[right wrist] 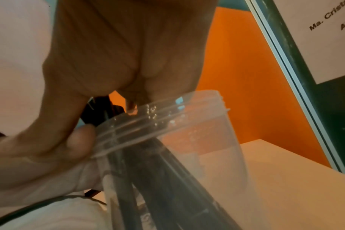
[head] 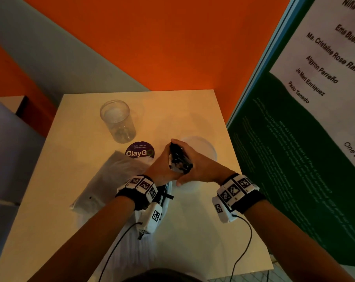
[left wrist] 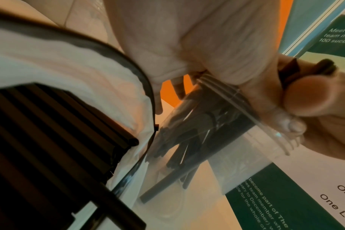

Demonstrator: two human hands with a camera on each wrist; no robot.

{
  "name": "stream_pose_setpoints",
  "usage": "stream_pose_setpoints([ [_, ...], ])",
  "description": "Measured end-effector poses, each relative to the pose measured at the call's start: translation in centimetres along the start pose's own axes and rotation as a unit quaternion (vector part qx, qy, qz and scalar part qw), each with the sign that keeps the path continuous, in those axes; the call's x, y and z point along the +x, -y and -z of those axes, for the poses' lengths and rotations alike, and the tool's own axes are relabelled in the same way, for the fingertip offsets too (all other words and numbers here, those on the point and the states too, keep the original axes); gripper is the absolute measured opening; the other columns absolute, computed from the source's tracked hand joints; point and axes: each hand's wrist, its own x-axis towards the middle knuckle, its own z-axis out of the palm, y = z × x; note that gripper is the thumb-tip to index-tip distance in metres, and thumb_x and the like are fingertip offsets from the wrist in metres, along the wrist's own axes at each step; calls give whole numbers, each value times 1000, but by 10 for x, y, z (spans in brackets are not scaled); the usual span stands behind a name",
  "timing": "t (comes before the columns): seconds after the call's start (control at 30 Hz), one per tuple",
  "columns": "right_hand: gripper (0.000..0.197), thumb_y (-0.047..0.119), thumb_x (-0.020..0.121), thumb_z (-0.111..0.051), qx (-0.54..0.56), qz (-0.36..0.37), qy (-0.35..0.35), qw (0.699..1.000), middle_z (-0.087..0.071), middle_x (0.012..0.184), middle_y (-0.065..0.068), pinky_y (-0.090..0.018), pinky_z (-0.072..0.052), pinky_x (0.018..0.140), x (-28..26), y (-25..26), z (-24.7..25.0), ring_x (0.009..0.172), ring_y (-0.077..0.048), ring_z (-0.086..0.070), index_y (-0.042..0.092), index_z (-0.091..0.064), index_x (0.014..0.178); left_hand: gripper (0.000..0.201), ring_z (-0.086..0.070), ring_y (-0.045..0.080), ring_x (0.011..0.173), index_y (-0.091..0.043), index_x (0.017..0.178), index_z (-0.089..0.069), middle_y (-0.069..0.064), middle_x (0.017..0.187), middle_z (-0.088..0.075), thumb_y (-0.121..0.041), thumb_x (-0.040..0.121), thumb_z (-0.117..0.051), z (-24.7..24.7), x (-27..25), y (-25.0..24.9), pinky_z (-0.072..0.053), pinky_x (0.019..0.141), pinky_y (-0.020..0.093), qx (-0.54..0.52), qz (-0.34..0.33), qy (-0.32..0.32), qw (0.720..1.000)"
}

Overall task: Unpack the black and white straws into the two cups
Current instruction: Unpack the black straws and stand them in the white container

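Half done at best: black straws (head: 179, 159) going into near cup (right wrist: 197, 140), clutched by both left hand (head: 162, 165) and right hand (head: 203, 167); far cup (head: 118, 121) beyond empty, white straws unseen.

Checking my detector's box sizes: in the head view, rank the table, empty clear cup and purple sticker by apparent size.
1. table
2. empty clear cup
3. purple sticker, partly covered, so its rank below the cup is unsure.

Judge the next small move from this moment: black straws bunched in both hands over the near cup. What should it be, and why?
Probably let the black straws go so they drop fully into the near cup. Their lower ends already sit inside it, while the left hand and right hand both grip the tops above the rim. The other cup stands apart.
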Motion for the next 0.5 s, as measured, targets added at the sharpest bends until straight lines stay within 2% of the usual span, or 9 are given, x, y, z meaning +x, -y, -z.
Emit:
stream_pose_setpoints([
  [0.1, 97, 27, 72, -83, -36, 20, -38, 998, -33, 145, 3, -10, -29, 106, 1, 2, -2, 129, -4, -32, 28, -23, 148, 105, -53, -15, 108, -30, 139, -21, -17, 124, -48, -12, 59, -88, 0, -2, 0, -48, 79, 8, -6, 2, -4, 1000],
  [0.2, 52, 26, 84, -73, -77, 39, -93, 992, -51, 125, -5, -22, -38, 96, 2, 6, -8, 112, -16, -47, 15, -51, 130, 123, -49, 5, 124, -35, 144, -18, -9, 135, -45, -28, 48, -94, 0, -3, 0, -51, 90, 22, -15, 17, 1, 1000],
  [0.27, 32, 22, 84, -72, -95, 58, -138, 984, -57, 113, -7, -27, -43, 87, 3, 9, -13, 100, -19, -52, 10, -60, 111, 128, -50, 12, 126, -38, 145, -18, -5, 137, -47, -34, 42, -95, -1, -3, 0, -52, 93, 33, -28, 28, -1, 999],
  [0.33, 25, 21, 83, -73, -115, 65, -174, 976, -62, 103, -7, -32, -47, 80, 3, 11, -18, 91, -22, -57, 9, -61, 102, 129, -51, 15, 125, -38, 145, -18, 0, 136, -48, -34, 42, -95, -2, -3, 2, -51, 96, 41, -29, 28, -1, 999],
  [0.4, 22, 19, 83, -71, -102, 63, -205, 971, -66, 93, -3, -33, -50, 72, 1, 13, -24, 81, -19, -60, 14, -61, 101, 128, -51, 15, 125, -34, 146, -18, 1, 136, -48, -33, 43, -94, -3, -2, 3, -49, 98, 43, -18, 23, -8, 1000],
  [0.5, 35, 19, 85, -66, -2, 61, -281, 958, -66, 87, 11, -22, -51, 63, 1, 16, -26, 73, -8, -63, 35, -56, 115, 122, -48, 11, 127, -35, 143, -23, -5, 137, -48, -38, 44, -95, -3, -1, 4, -48, 99, 40, 0, 13, -16, 1000],
])
